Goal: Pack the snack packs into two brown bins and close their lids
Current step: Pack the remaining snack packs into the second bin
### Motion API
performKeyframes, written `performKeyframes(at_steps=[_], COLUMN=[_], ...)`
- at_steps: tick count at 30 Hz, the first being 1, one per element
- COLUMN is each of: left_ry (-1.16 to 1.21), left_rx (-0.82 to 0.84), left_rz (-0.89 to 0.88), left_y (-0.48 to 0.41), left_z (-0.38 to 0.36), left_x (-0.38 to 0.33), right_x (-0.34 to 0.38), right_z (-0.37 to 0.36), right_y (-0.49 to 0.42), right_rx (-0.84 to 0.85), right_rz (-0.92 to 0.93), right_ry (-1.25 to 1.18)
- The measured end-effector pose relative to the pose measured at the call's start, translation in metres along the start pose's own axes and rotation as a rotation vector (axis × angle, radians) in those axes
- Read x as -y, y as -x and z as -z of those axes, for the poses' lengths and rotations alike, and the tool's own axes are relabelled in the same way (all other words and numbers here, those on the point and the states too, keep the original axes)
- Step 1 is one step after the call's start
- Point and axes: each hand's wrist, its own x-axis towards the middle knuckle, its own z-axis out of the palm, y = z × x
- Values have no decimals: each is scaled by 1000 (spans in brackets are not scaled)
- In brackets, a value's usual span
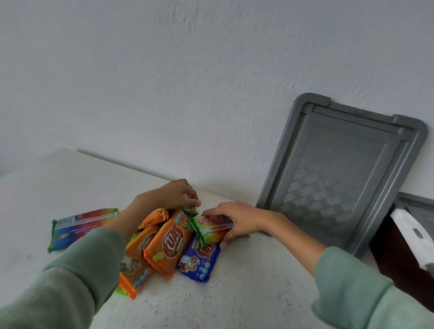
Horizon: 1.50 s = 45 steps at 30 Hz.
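1. Rainbow snack pack (82,226): lies flat on the white bench (242,291), left of the main heap of packs and apart from both hands.
2. Left hand (174,193): reaches in from a green sleeve (61,282), wrist raised above the heap, fingers curled and pressed together in a pinch on the top edges of the orange snack packs (166,244), which tilt up from the bench beneath it.
3. Blue snack pack (200,261): lies flat at the right edge of the heap, partly under the pack held by the right hand.
4. Right hand (235,218): reaches in low from the right, palm down, fingers closed around a green-and-red snack pack (212,227) just right of the heap, thumb tucked below it.
5. Grey lid (336,175): leans upright against the wall, right of the heap, off its bin.
6. Brown bin (401,264): stands at the far right of the heap, only partly in view, with a second grey lid (424,213) and a white object (415,237) at its rim; whether packs lie inside it cannot be told. A second bin is not in view.
7. Step in hand, as judged: gathering packs from the heap, packing barely begun. The next move calls for lifting both handfuls clear without dropping the loosely pinched orange packs, then carrying them rightward to the bin.
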Motion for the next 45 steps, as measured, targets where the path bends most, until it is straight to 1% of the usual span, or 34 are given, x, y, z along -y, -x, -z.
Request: performKeyframes(at_steps=[2,4,5,7,9,10,12,16,19,22,24,26,29,33,37,42,45], left_ry=[105,121,81,-45,-194,-257,-304,-281,-191,-151,-72,-41,-87,-129,-109,-154,-136], left_rx=[13,-70,-125,-147,-74,-40,-11,-26,-97,-205,-279,-326,-346,-278,-176,-24,82], left_rz=[-18,-22,-21,89,239,272,291,360,383,310,256,185,51,-172,-406,-593,-708], left_y=[6,6,4,0,-1,-3,-6,-9,-3,10,24,41,65,99,128,143,154], left_z=[3,1,-2,-12,-19,-21,-22,-19,-20,-13,-1,15,34,42,34,1,-32], left_x=[-1,-6,-8,-17,-25,-27,-29,-37,-43,-51,-65,-86,-122,-188,-269,-355,-398], right_x=[6,12,14,18,22,23,25,29,30,31,32,33,31,25,13,-4,-10], right_z=[-4,-7,-8,-8,-9,-10,-11,-15,-17,-11,-1,13,35,56,59,39,15], right_y=[4,7,8,11,14,16,21,32,42,60,77,98,138,212,301,419,477], right_rx=[-16,-17,-11,4,4,-4,-32,-101,-139,-203,-259,-320,-393,-430,-433,-390,-323], right_rz=[20,9,-1,-16,-18,-18,-30,-67,-95,-110,-122,-139,-166,-222,-292,-406,-471], right_ry=[18,48,51,64,100,119,135,131,130,74,50,58,67,111,138,157,178])
